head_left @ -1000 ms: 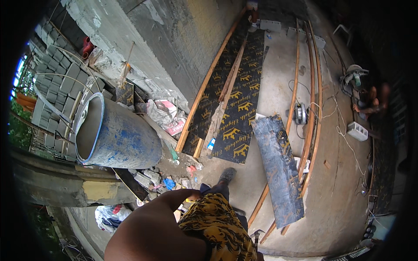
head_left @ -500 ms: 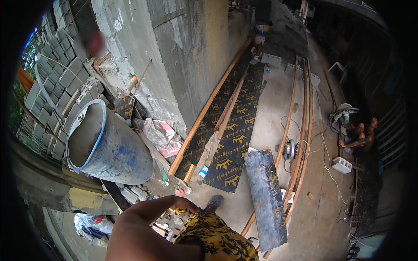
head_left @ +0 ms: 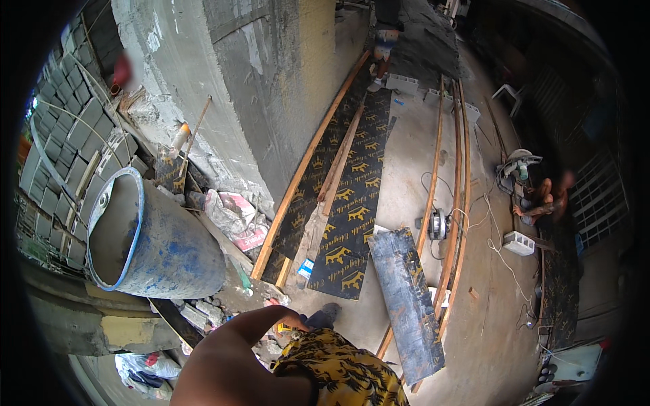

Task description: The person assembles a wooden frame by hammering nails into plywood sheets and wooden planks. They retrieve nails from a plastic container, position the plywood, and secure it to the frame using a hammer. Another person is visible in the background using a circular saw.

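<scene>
Head view looks down a concrete wall [head_left: 271, 88] onto the floor [head_left: 406, 169], where two black patterned boards [head_left: 352, 210] lie flat along the wall's foot, out of the walkway. One blue barrel [head_left: 145, 237] lies tipped on rubble beside it. One dark plank [head_left: 406, 304] rests across long wooden strips [head_left: 453, 203]. One bare arm [head_left: 230, 358] rises near the barrel; neither hand shows, so I cannot tell what the fingers hold.

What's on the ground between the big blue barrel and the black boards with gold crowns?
In the head view, crumpled cement bags and rubble lie between the blue barrel and the crown-printed boards.
</scene>
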The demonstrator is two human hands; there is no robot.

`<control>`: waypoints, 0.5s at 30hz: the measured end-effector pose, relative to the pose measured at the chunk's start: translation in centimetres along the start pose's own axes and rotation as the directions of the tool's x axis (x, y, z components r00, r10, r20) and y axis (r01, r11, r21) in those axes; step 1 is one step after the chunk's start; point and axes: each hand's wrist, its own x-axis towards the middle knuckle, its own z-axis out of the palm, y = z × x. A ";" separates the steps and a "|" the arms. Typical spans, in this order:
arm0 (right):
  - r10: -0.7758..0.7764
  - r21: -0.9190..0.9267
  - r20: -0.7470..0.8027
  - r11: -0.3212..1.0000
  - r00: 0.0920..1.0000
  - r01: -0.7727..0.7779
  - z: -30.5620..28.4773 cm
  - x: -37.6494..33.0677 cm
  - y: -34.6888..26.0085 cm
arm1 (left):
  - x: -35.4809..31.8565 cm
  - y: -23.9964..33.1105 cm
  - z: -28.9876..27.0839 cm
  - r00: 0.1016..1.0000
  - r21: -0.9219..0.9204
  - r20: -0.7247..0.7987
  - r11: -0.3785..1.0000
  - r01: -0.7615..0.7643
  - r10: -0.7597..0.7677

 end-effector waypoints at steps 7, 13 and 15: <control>-0.463 -0.629 0.073 0.666 0.883 0.401 -2.2 4.1 14.6 | -8.3 3.4 -3.1 0.714 -0.687 -0.428 0.314 -0.655 0.555; -0.434 -0.102 -0.042 0.898 0.900 0.428 -4.6 2.8 2.8 | -15.4 6.7 1.4 0.390 -0.698 -0.485 -0.078 -0.712 0.783; -0.568 -0.133 -0.066 0.820 0.820 0.557 -4.2 1.2 -5.6 | -16.9 7.5 1.5 0.369 -0.639 -0.530 -0.074 -0.766 0.763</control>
